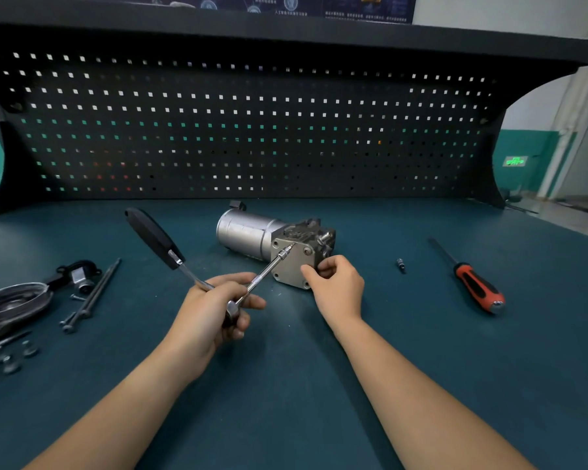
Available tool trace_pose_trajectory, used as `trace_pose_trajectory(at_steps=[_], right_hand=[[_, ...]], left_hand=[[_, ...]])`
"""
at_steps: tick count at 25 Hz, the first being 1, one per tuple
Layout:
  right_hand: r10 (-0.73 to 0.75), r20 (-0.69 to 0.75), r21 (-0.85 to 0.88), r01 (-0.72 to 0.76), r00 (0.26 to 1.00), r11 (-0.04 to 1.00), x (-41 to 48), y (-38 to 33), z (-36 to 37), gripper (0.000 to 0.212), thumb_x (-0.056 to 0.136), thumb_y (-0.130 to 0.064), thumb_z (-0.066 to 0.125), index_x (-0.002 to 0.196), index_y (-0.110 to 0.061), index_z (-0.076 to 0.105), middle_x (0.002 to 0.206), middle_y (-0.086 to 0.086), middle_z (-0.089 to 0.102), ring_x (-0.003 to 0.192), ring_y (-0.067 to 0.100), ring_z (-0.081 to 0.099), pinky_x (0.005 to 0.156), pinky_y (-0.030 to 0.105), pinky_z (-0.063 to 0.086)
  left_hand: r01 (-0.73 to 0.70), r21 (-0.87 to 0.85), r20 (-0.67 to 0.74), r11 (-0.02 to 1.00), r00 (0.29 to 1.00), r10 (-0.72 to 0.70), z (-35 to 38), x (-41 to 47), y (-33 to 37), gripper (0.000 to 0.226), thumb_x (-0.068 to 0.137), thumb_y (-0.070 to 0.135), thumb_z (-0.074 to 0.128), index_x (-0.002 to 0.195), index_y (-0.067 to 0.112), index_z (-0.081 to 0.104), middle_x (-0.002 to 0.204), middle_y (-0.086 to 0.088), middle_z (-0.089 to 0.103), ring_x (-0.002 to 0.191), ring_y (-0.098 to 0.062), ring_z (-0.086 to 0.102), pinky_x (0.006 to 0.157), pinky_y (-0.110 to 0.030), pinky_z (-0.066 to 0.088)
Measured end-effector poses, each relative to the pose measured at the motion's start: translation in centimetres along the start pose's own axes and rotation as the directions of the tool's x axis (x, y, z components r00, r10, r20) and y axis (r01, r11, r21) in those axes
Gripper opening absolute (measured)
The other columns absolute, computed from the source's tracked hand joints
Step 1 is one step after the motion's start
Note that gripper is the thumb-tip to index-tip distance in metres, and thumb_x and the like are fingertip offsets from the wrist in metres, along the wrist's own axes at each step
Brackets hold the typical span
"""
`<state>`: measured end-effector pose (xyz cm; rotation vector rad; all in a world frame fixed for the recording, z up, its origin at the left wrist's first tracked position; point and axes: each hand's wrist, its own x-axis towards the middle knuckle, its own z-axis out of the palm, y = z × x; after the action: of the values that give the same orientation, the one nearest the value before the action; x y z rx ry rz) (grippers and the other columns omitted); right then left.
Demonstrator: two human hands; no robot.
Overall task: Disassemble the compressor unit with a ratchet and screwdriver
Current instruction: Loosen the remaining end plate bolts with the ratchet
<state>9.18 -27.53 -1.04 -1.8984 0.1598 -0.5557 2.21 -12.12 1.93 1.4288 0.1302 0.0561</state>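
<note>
My left hand [214, 310] grips the ratchet [157, 237], my right hand [338, 288] holds the compressor unit [248, 232] on the bench [421, 351], and the slanted extension [269, 266] (quite long) could, I think, slip off the bolt [290, 246].

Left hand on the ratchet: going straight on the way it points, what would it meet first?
Most likely the square grey metal end plate of the silver compressor, where the chrome ratchet extension bar in the left hand ends; the right hand gripping that plate lies close beside this line, depth unclear.
</note>
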Motion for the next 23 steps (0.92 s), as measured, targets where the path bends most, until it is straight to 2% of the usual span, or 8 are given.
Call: trace_pose_trajectory(at_steps=[8,13,17,20,23], right_hand=[[0.099,0.034,0.044,-0.100,0.995,0.994,0.30,0.05,0.17,0.012,0.075,-0.020,0.064,0.075,-0.018,0.052,0.091,0.006,0.065,0.081,0.017,0.056,0.068,0.025,0.039],[0.094,0.037,0.045,-0.095,0.995,0.994,0.40,0.08,0.31,0.014,0.076,-0.021,0.064,0.074,-0.020,0.050,0.088,0.004,0.064,0.082,0.017,0.056,0.067,0.024,0.036],[0.086,0.052,0.024,-0.087,0.995,0.996,0.43,0.10,0.32,0.013,0.077,-0.021,0.064,0.077,-0.019,0.052,0.076,-0.005,0.057,0.079,0.016,0.054,0.067,0.024,0.036],[0.070,0.035,0.016,-0.071,0.997,0.997,0.51,0.21,0.31,0.014,0.078,-0.018,0.064,0.082,-0.018,0.050,0.090,-0.001,0.055,0.076,0.011,0.049,0.066,0.020,0.030],[0.020,-0.003,0.064,-0.020,1.000,0.998,0.43,0.21,0.19,0.030,0.077,-0.014,0.065,0.101,-0.017,0.047,0.106,-0.003,0.043,0.078,0.007,0.042,0.062,0.015,0.025]], left_hand=[[-0.126,0.176,0.006,0.976,0.992,0.127,-0.36,-0.40,-0.11,0.025,0.083,-0.001,0.045,0.091,0.010,0.066,0.054,-0.006,0.062,0.032,-0.012,0.033,0.034,-0.016,0.027],[-0.119,0.219,0.031,0.968,0.993,0.115,0.07,-0.41,-0.44,0.025,0.084,-0.001,0.045,0.092,0.011,0.065,0.054,-0.004,0.063,0.032,-0.011,0.035,0.036,-0.016,0.028],[-0.113,0.209,0.025,0.971,0.994,0.110,0.39,-0.38,-0.86,0.025,0.084,-0.002,0.045,0.092,0.012,0.065,0.055,-0.003,0.064,0.033,-0.010,0.036,0.036,-0.014,0.029],[-0.126,0.186,0.015,0.974,0.992,0.126,0.32,-0.43,-0.88,0.024,0.083,-0.002,0.046,0.092,0.011,0.065,0.055,-0.004,0.064,0.033,-0.011,0.036,0.036,-0.014,0.029],[-0.137,0.169,0.002,0.976,0.990,0.139,0.23,-0.46,-0.76,0.023,0.084,-0.002,0.046,0.091,0.011,0.064,0.055,-0.003,0.063,0.032,-0.011,0.036,0.035,-0.014,0.028]])
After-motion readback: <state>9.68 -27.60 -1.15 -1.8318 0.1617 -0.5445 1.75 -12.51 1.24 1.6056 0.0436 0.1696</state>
